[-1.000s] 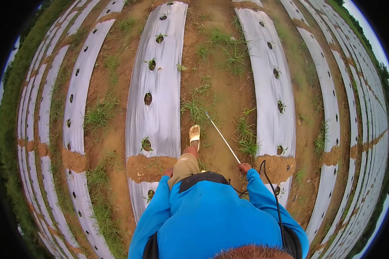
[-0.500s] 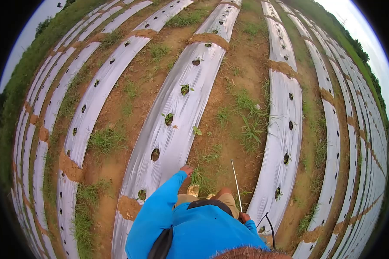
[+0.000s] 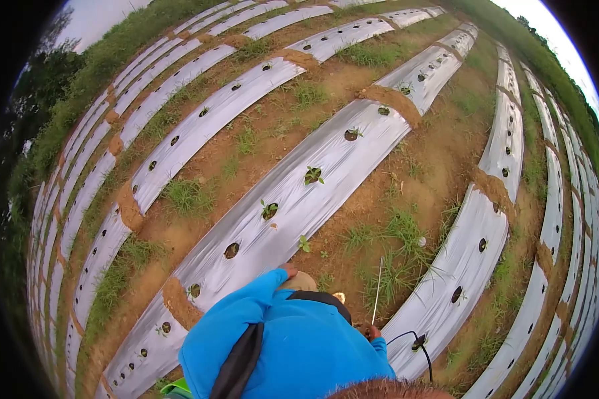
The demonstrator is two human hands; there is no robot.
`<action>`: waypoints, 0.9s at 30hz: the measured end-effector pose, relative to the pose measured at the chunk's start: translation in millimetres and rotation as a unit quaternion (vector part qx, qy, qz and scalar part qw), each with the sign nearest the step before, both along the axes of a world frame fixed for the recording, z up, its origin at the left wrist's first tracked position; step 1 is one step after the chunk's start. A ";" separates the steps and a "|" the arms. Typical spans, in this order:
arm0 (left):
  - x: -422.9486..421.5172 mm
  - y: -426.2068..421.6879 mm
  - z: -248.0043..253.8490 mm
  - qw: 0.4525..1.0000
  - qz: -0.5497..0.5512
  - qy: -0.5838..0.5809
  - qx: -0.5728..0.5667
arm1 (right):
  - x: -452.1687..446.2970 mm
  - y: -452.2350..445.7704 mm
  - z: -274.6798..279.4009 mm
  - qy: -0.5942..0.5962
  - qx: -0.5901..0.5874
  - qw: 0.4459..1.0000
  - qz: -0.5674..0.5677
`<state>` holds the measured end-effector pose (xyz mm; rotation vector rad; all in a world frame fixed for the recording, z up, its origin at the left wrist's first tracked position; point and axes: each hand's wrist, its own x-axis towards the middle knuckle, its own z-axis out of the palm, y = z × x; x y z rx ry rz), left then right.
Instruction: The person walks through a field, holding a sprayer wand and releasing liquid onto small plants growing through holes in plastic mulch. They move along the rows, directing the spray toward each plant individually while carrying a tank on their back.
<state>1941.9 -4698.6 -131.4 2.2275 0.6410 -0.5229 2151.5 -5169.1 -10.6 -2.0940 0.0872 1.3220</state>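
My right hand (image 3: 373, 332) is low beside my right thigh, closed around the handle end of a thin, pale spray wand (image 3: 378, 290) that points up and forward over the soil path. A black hose (image 3: 419, 338) curves close to that hand. My left hand (image 3: 289, 270) is at the end of the blue sleeve, by my left knee and beside the edge of a silver plastic-covered bed (image 3: 326, 159); it appears to hold nothing, and its fingers are mostly hidden. Young plants (image 3: 313, 175) grow from round holes in the plastic near it.
Parallel plastic-covered rows stretch to both sides, with another bed (image 3: 439, 292) close on my right. Soil mounds (image 3: 389, 100) cross the beds. Grass tufts (image 3: 402, 233) grow along the brown soil path (image 3: 346, 253). A green object (image 3: 176, 386) shows at my lower left.
The view has turned left, so the rows now slant toward the upper right. My left hand has drawn back toward my body. The wand stays in my right hand.
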 end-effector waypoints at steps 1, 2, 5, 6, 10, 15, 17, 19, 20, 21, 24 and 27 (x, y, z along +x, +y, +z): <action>16.4 1.0 19.1 0.999 0.050 -0.008 0.008 | 36.9 -0.1 -2.8 0.075 -0.026 0.993 -0.087; 35.6 0.8 53.3 0.995 0.099 -0.019 0.015 | 76.5 0.2 -8.1 0.149 -0.053 0.972 -0.173; 97.9 10.2 109.2 0.943 0.276 0.049 -0.177 | 166.0 -54.3 -140.0 -0.043 0.125 0.987 0.090; 109.7 16.9 92.9 0.942 0.280 0.051 -0.178 | 185.9 -41.5 -127.9 -0.040 0.125 0.987 0.093; 189.5 41.9 36.5 0.974 0.163 0.096 -0.125 | 261.5 13.1 -49.9 0.006 0.087 0.996 -0.037; 335.7 77.3 53.5 0.971 0.000 0.190 -0.143 | 335.3 61.4 6.8 0.031 -0.036 0.996 0.073; 413.4 80.3 92.0 0.909 0.273 0.136 -0.283 | 353.5 33.5 -55.4 -0.159 0.126 0.974 0.105; 495.2 99.0 113.5 0.924 0.233 0.119 -0.279 | 382.3 38.8 -51.2 -0.288 0.208 0.922 0.151; 526.5 110.8 118.8 0.934 0.211 0.110 -0.267 | 400.2 53.2 -21.6 -0.321 0.224 0.903 0.175; 560.9 120.7 121.9 0.920 0.252 0.068 -0.293 | 418.2 83.5 33.3 -0.354 0.239 0.882 0.197; 650.3 155.8 112.1 0.939 0.170 0.007 -0.300 | 484.9 123.4 53.6 0.082 -0.118 0.985 -0.091; 718.0 178.9 130.2 0.944 0.159 -0.014 -0.288 | 538.4 100.0 -19.0 0.003 0.024 0.999 -0.025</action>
